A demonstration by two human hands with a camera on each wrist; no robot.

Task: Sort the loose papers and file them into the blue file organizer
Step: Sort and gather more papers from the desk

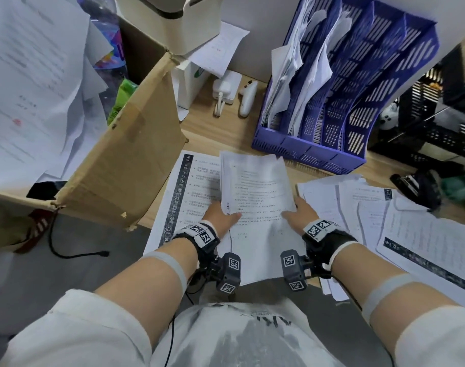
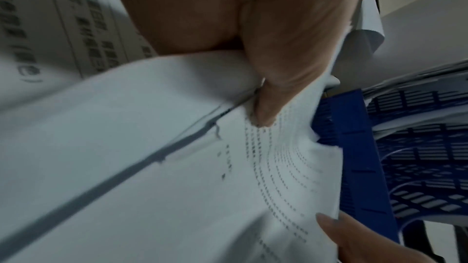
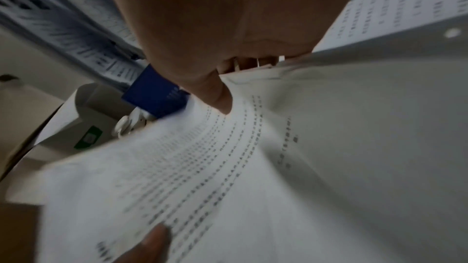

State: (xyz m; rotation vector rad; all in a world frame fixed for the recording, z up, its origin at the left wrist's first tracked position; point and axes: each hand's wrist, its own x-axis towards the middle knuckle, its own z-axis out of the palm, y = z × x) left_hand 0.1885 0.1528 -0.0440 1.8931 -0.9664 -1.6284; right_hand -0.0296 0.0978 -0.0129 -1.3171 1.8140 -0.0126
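Wooden desk surface (image 1: 220,139) runs across the scene, crowded with paperwork and office clutter. At the far right stands the blue file organizer (image 1: 358,83), its slotted dividers upright; crumpled white sheets (image 1: 302,64) fill its left compartments, while the compartments to the right show only bare blue dividers. Near the desk's front edge, both hands hold a stack of printed papers (image 1: 255,186) between them. The left hand (image 1: 220,215) grips the stack's near left edge, thumb on top of the printed face and fingers beneath. The right hand (image 1: 302,213) grips the near right edge in the same manner, thumb across the top sheet. The wrist views confirm both thumbs pressed on the text side, with the stack bowed upward between them. A large sheet with a dark side banner (image 1: 183,192) lies flat under the stack, to its left. Loose papers (image 1: 384,221) spread over the desk to the right, overlapping one another and reaching past the near edge. An open cardboard box (image 1: 120,165) stands at the left, its flap raised, with more sheets (image 1: 32,83) piled in it. White charger (image 1: 226,88) and white controller-like object (image 1: 247,99) lie at the far side, just left of the organizer. A black mesh rack (image 1: 432,123) stands at the far right.
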